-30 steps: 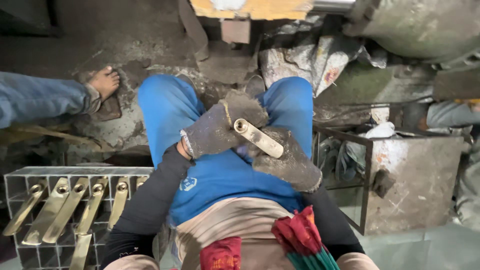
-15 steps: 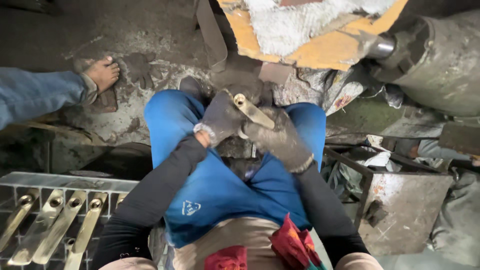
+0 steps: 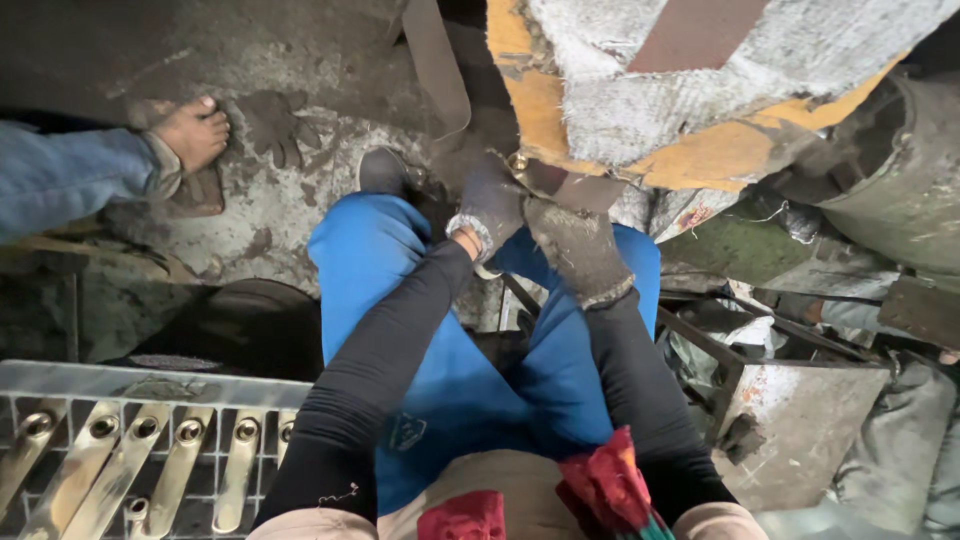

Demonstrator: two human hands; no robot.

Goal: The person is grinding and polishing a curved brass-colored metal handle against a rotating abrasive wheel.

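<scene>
Brass piece (image 3: 518,163) — gripped by gloved left hand (image 3: 490,205), right hand (image 3: 575,245).

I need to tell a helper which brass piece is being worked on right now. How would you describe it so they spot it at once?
Find the big padded wheel with the yellow-orange rim at the top of the view. Just under its lower left edge, the left hand and right hand, in dirty grey gloves, press a brass piece against it; only its tip shows. Unlike the brass handles lying in the metal rack at lower left, it is held.

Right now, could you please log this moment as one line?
left hand: gloved, on brass piece | right hand: gloved, beside it | piece at cloth-wrapped wheel | brass handles racked lower left
</scene>
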